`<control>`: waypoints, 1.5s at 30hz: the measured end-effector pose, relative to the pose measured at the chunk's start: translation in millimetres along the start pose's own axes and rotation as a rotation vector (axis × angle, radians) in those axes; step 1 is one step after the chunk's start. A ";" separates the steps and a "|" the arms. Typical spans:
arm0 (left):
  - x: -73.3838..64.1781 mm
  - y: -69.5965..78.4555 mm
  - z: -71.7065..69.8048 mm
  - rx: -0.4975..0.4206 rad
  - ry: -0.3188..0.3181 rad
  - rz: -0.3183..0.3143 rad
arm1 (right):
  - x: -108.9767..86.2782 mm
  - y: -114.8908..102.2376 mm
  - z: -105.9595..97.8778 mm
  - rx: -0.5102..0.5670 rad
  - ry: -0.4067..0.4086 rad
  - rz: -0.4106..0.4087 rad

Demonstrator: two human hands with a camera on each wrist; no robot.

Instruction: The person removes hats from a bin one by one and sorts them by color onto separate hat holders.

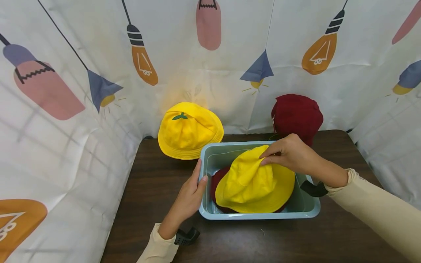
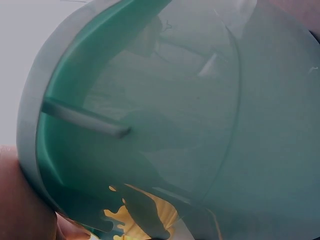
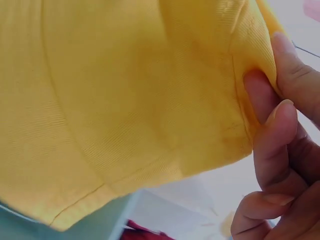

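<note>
A yellow bucket hat point(image 1: 250, 182) sits tilted over a dark red hat point(image 1: 217, 182) inside a pale blue-green plastic basin point(image 1: 260, 216). My right hand point(image 1: 292, 155) pinches the crown of this yellow hat between thumb and fingers. The right wrist view shows the folded yellow cloth point(image 3: 130, 100) close up, caught between the fingertips point(image 3: 282, 117). My left hand point(image 1: 189, 197) holds the basin's left side, its thumb by the rim and its fingers along the outer wall. In the left wrist view the basin wall point(image 2: 165, 100) fills most of the picture.
Behind the basin on the left, another yellow hat point(image 1: 190, 129) with a green leaf stands on the dark wooden table point(image 1: 158, 190). A dark red hat point(image 1: 297, 117) stands behind the basin on the right. White patterned cloth point(image 1: 230, 98) encloses the table's back and sides.
</note>
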State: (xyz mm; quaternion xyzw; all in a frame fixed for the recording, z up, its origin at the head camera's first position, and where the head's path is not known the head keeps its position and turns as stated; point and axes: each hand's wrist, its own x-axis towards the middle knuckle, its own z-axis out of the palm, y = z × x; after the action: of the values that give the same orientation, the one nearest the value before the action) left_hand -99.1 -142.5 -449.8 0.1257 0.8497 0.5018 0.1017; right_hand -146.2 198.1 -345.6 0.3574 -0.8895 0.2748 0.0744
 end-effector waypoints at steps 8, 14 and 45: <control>0.4 -0.8 -0.9 0.011 0.003 -0.002 | 11.9 -13.5 -31.6 -0.075 0.109 0.005; 0.4 -0.5 -0.7 0.024 0.017 0.010 | 27.3 -28.2 -58.5 -0.126 0.221 0.001; 1.4 -1.3 -0.5 0.062 0.042 0.087 | 169.6 -81.7 -94.7 0.044 0.325 0.102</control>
State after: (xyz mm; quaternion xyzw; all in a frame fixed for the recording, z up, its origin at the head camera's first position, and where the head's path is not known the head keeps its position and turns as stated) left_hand -100.7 -143.0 -450.7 0.1549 0.8606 0.4817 0.0580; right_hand -221.4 100.0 -174.9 0.2642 -0.8765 0.3517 0.1954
